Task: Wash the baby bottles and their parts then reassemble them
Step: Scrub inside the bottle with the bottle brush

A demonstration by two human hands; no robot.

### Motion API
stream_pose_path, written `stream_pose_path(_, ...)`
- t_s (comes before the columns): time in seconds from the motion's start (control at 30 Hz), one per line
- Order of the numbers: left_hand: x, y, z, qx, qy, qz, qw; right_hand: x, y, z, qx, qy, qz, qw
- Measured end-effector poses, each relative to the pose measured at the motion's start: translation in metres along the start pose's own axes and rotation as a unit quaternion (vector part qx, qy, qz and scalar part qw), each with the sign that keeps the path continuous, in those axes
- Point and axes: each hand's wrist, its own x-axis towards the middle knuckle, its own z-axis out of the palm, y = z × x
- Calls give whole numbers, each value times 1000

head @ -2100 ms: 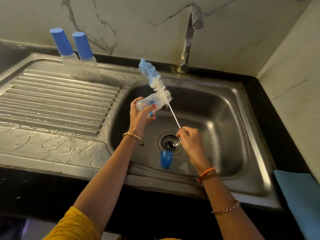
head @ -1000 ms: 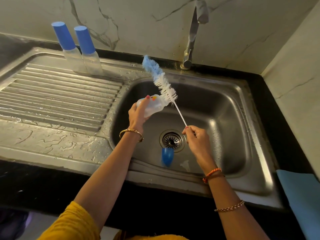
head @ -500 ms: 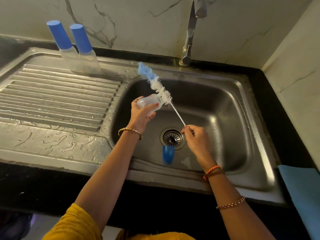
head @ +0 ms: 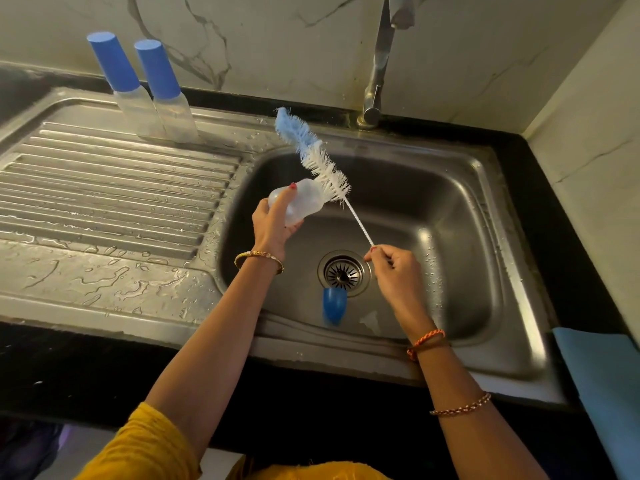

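Observation:
My left hand point(head: 273, 220) grips a clear, uncapped baby bottle point(head: 301, 202) over the sink basin point(head: 450, 202), tipped on its side. My right hand point(head: 394, 268) pinches the thin wire handle of a bottle brush point(head: 311, 154). Its white and blue bristles lie outside the bottle, brushing against the bottle's outer side and pointing up and left. A blue cap point(head: 334, 310) lies in the basin just in front of the drain point(head: 344, 273), with a clear teat point(head: 370, 322) beside it. Two capped bottles point(head: 152, 91) stand at the back of the drainboard.
The wet ribbed drainboard point(head: 104, 202) stretches left of the basin. A steel tap point(head: 377, 74) rises behind the basin; no water runs from it. A blue cloth point(head: 602, 382) lies on the dark counter at the right. Marble wall closes the back and right.
The brush has shifted a little against the bottle's side, its tip slightly farther left and up. My left hand has turned the bottle in its grip. Both hands stay over the basin.

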Motion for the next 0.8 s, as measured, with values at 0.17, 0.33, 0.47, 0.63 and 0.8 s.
stream_pose_path(0.17, 0, 1, 1, -64, -6, 18, 998, -3, -3, 0, -7, -26, -10, 1000)
stream_pose_path(0.33, 6, 7, -6, -180, -28, -75, 981, -2, -3, -4, 10, -95, 44, 994)
stream_pose_path(0.47, 5, 6, -6, -182, 0, -109, 977, -1, -5, -15, 38, -108, 88, 990)
stream_pose_path(0.63, 5, 2, 2, -23, 0, -81, 996, -3, -9, -7, 67, -63, 69, 993)
stream_pose_path(0.8, 6, 0, 3, -13, 3, -58, 998, -4, -9, -1, 60, -57, 59, 995)
